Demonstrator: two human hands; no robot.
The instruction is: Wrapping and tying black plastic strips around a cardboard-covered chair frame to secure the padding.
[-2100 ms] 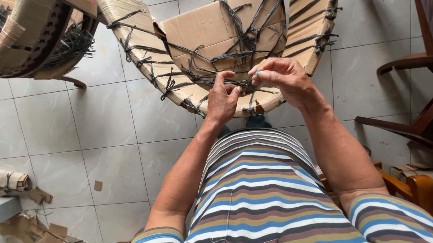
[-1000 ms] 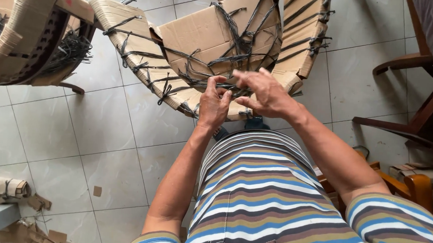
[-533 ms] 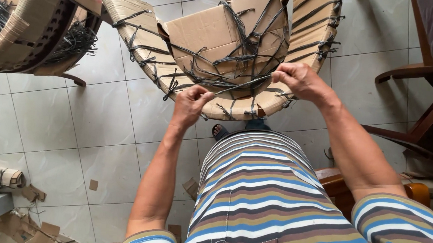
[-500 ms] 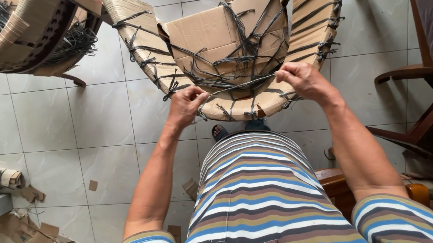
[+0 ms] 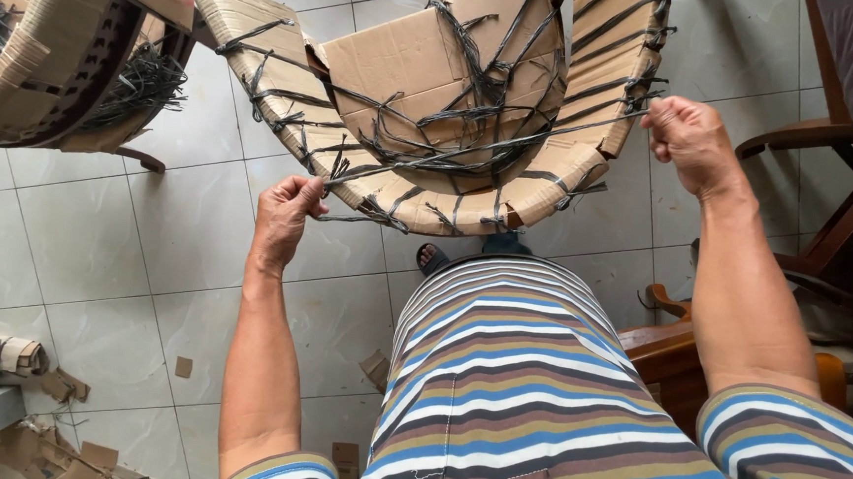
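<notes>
My left hand (image 5: pixel 285 216) and right hand (image 5: pixel 687 142) each close on an end of a dark, flat plastic strap (image 5: pixel 472 144), thin and faintly shiny. It crosses a curved chair frame wrapped in cardboard (image 5: pixel 427 62), brown, matt and ribbed at the torn edges, bound by more of the same dark strapping. I see pale floor tiles (image 5: pixel 81 248) with a smooth, slightly glossy face. My shirt (image 5: pixel 496 392) is soft striped knit cloth. At the right stands a varnished wooden chair (image 5: pixel 835 176), dark and glossy.

Two tan cardboard-wrapped chairs (image 5: pixel 426 82) (image 5: pixel 54 39), bound with dark straps, on the floor.
</notes>
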